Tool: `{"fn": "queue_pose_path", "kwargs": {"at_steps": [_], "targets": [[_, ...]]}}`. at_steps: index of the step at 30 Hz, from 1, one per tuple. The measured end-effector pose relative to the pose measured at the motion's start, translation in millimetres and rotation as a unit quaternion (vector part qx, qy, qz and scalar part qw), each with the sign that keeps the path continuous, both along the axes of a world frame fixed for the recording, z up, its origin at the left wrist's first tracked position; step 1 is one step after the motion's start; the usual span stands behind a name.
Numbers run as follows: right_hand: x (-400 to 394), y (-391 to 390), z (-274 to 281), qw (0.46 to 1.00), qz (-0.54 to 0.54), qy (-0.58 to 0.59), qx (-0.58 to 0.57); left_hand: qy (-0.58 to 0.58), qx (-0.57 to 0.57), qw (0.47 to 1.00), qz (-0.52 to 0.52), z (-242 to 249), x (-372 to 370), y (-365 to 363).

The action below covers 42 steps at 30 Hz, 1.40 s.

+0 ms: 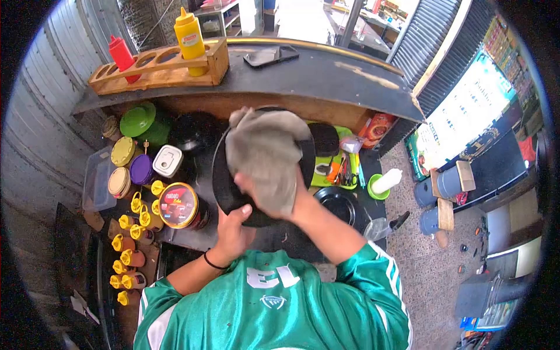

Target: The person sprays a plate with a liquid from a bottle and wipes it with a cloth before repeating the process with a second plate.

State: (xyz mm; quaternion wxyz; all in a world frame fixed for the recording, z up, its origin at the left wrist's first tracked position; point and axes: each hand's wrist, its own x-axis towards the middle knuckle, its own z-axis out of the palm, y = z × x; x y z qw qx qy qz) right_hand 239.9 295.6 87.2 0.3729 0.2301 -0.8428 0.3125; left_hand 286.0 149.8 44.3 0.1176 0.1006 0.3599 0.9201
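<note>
A large round black plate (222, 185) is tilted up in front of my chest. My left hand (235, 232) grips its lower left rim, with the thumb over the edge. Against the plate's face my right hand (298, 201) holds a grey-brown cloth (265, 143), which is bunched and blurred by motion. The cloth covers much of the plate and most of my right fingers. Right of the plate, a second black plate (335, 201) lies on the dark counter (294, 240).
Left are a nabati tub (178, 205), lidded containers (141, 169) and several yellow-capped bottles (133, 258). A green tray (322, 179) with tools and a white bottle (387, 181) stand right. Ahead, a raised shelf (326, 76) bears a wooden rack (157, 79) with sauce bottles.
</note>
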Motion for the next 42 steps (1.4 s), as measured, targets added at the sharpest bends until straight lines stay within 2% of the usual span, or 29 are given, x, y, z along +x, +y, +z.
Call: {"fn": "queue_pose_path", "kwargs": {"at_steps": [1,3,5,9,11,12,13,15,16,17,19,20,21,23,24,25,27,28,29,31,32,34,35,36,37,38,40,41,42], "targets": [[-14,9,-8,0.997,-0.049,0.016,0.064,-0.022,-0.008,0.999,0.027,-1,1,0],[-29,15,1,0.993,-0.117,-0.003,-0.029,-0.020,-0.004,0.999,0.049,-5,1,-7],[-30,22,9,0.977,-0.139,-0.112,-0.118,-0.002,0.009,0.998,0.069,0,2,-6],[-29,15,2,0.974,-0.201,0.010,-0.104,-0.010,0.036,0.993,0.111,-4,3,-9],[-26,19,-6,0.956,-0.176,-0.029,-0.231,0.011,0.044,0.989,0.137,-11,-4,-11],[-19,24,-10,0.950,-0.145,-0.140,-0.239,0.031,0.049,0.985,0.162,-14,-6,-12],[-10,22,-13,0.950,-0.146,-0.142,-0.236,0.028,0.052,0.985,0.162,-12,-12,-16],[8,17,-20,0.936,-0.055,-0.214,-0.273,0.027,0.084,0.988,0.123,0,-30,-23],[17,17,-20,0.901,-0.040,-0.309,-0.301,0.048,0.082,0.990,0.108,8,-33,-23],[20,16,-30,0.901,-0.040,-0.311,-0.298,0.046,0.085,0.989,0.110,7,-36,-22],[24,12,-56,0.850,-0.001,-0.360,-0.386,0.030,0.095,0.992,0.082,5,-40,-22],[33,18,-57,0.889,-0.020,-0.389,-0.241,0.029,0.094,0.992,0.082,6,-41,-20],[40,16,-70,0.888,-0.021,-0.389,-0.244,-0.003,0.098,0.990,0.100,7,-42,-16],[49,9,-102,0.924,0.107,-0.257,-0.261,-0.035,0.101,0.988,0.114,13,-46,-13],[49,1,-84,0.732,0.189,-0.455,-0.471,-0.077,0.122,0.986,0.080,19,-47,-13],[50,-7,-71,0.699,0.246,-0.500,-0.449,-0.118,0.143,0.982,0.046,24,-48,-14],[47,-9,-84,0.800,0.277,-0.399,-0.351,-0.110,0.235,0.963,-0.071,16,-53,-22],[48,-21,-87,0.790,0.217,-0.412,-0.399,-0.135,0.250,0.956,-0.071,23,-51,-21],[41,-8,-134,0.915,0.078,-0.373,-0.128,-0.158,0.266,0.948,-0.071,32,-48,-20],[46,-23,-130,0.938,0.024,-0.282,-0.199,-0.173,0.247,0.951,-0.065,34,-49,-19],[44,-27,-131,0.938,0.028,-0.283,-0.197,-0.176,0.242,0.948,-0.108,29,-50,-20],[45,-34,-132,0.877,0.172,-0.251,-0.372,-0.181,0.228,0.942,-0.165,16,-49,-20],[45,-35,-131,0.876,0.171,-0.252,-0.374,-0.183,0.226,0.943,-0.164,15,-47,-20],[46,-35,-119,0.754,0.263,-0.263,-0.542,-0.172,0.215,0.947,-0.167,17,-47,-19],[45,-33,-102,0.595,0.342,-0.260,-0.679,-0.158,0.207,0.950,-0.170,18,-48,-18],[48,-32,-83,0.618,0.345,-0.226,-0.670,-0.149,0.197,0.953,-0.175,17,-48,-18],[44,-22,-39,0.553,0.418,-0.145,-0.706,-0.144,0.186,0.957,-0.168,9,-48,-22],[46,-12,-14,0.546,0.384,-0.153,-0.729,-0.139,0.173,0.961,-0.162,6,-49,-24],[45,-4,4,0.619,0.331,-0.127,-0.701,-0.137,0.175,0.961,-0.162,4,-49,-26]]}}
